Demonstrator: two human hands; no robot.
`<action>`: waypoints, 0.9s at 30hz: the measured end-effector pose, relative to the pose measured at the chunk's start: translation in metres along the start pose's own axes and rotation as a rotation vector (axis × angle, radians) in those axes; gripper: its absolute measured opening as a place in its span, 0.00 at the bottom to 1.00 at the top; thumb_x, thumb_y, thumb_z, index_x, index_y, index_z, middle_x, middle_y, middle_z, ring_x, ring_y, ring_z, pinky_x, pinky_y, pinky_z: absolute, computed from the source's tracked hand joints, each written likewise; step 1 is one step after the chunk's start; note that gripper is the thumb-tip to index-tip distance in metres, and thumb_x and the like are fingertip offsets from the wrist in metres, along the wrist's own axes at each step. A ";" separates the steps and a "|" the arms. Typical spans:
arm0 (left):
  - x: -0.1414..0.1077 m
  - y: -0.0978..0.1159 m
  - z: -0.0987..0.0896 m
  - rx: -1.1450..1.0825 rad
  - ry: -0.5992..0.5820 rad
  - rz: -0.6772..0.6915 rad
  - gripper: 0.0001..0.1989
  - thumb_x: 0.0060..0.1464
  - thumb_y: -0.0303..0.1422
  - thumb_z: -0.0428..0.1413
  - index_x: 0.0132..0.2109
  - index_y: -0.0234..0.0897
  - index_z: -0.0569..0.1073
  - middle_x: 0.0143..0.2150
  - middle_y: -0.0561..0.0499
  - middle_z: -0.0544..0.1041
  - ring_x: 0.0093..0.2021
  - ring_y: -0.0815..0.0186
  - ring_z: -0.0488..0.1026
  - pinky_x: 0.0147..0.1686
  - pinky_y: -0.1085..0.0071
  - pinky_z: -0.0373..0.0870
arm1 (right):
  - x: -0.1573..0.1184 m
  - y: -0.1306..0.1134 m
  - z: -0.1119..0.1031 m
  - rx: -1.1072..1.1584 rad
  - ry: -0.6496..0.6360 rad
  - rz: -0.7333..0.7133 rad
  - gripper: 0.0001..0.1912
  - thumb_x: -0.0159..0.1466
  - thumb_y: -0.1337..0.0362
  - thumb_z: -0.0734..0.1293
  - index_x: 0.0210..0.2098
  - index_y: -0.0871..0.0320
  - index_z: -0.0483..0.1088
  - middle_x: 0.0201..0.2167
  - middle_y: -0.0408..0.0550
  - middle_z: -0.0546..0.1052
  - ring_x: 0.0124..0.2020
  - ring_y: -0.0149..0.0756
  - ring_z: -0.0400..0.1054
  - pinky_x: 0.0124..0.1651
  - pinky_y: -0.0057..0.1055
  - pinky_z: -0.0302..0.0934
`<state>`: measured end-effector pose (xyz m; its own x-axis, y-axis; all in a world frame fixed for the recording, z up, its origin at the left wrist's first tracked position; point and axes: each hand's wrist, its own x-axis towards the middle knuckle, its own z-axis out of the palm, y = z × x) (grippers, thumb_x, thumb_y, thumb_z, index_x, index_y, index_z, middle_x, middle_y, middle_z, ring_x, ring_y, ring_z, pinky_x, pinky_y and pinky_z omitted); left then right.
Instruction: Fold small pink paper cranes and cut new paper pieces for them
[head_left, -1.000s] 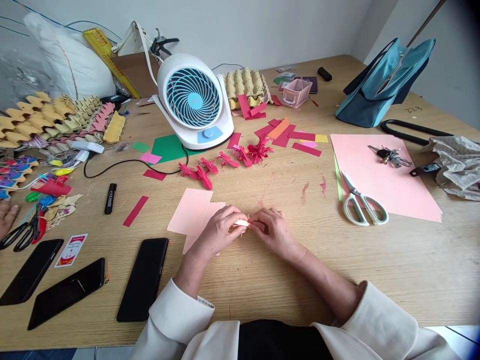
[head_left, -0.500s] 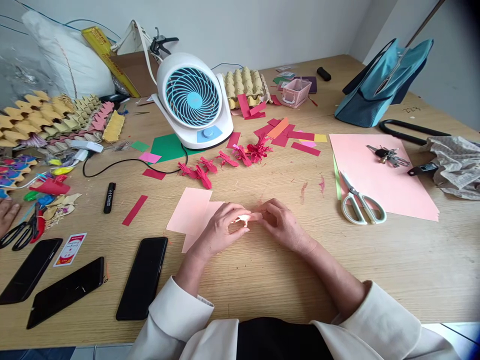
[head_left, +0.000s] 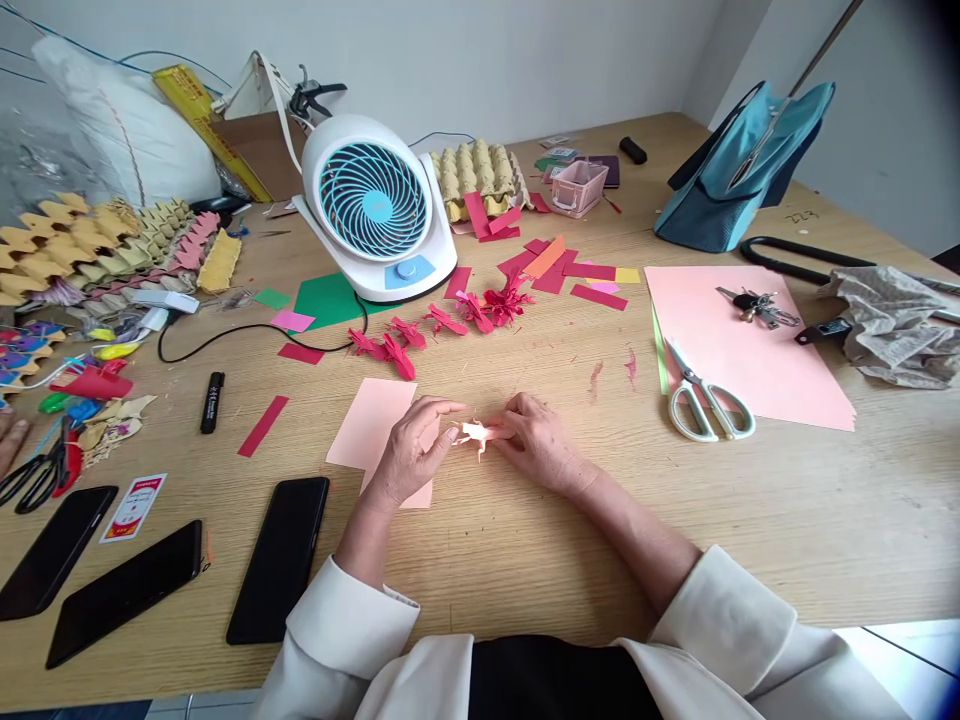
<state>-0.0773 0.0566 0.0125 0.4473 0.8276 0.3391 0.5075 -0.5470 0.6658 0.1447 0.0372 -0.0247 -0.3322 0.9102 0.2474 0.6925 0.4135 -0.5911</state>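
A small pale pink paper cutout [head_left: 475,432] with thin strips sticking out is held above the table. My right hand [head_left: 538,443] pinches its right end between thumb and fingers. My left hand [head_left: 411,448] is at the other end, thumb and forefinger apart; its thumb tip is close to the strips, and I cannot tell whether they touch. Beneath and beside my left hand lie light pink paper sheets [head_left: 367,420]. Beyond my hands, several crimson paper cutouts [head_left: 399,355] of a similar shape lie in a row.
A white fan [head_left: 375,210] stands behind the cutouts. Scissors [head_left: 709,395] and keys [head_left: 761,308] rest on pink sheets [head_left: 795,380] at right. Phones [head_left: 277,560], a black marker [head_left: 212,402] and egg cartons [head_left: 75,240] are at left. Another person's hand [head_left: 10,440] shows at the left edge.
My left hand has moved left and its fingers have opened away from the pale pink cutout, uncovering more of it. My right hand keeps its pinch. The whole view has shifted slightly.
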 end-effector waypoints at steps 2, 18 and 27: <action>0.000 -0.001 -0.001 -0.010 0.031 -0.018 0.11 0.61 0.30 0.52 0.50 0.36 0.73 0.47 0.46 0.76 0.49 0.63 0.72 0.51 0.66 0.69 | 0.000 -0.001 0.002 -0.002 0.007 0.005 0.08 0.64 0.62 0.69 0.42 0.56 0.76 0.40 0.51 0.72 0.41 0.38 0.66 0.43 0.34 0.59; -0.007 -0.032 0.012 -0.268 0.198 -0.314 0.12 0.58 0.39 0.55 0.43 0.36 0.76 0.40 0.47 0.80 0.42 0.63 0.77 0.46 0.68 0.72 | 0.005 0.025 -0.018 -0.232 0.358 0.414 0.08 0.65 0.57 0.68 0.40 0.52 0.76 0.40 0.46 0.75 0.41 0.37 0.68 0.40 0.32 0.51; -0.006 -0.030 0.020 -0.344 0.154 -0.335 0.13 0.55 0.40 0.56 0.40 0.35 0.77 0.36 0.47 0.80 0.38 0.63 0.78 0.41 0.68 0.75 | 0.052 0.064 -0.039 -0.333 0.393 0.650 0.15 0.67 0.53 0.62 0.41 0.53 0.76 0.42 0.51 0.76 0.41 0.42 0.69 0.42 0.36 0.53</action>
<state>-0.0807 0.0659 -0.0227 0.1745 0.9738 0.1458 0.3214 -0.1963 0.9264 0.1965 0.1123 -0.0193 0.4049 0.8871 0.2214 0.8432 -0.2686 -0.4658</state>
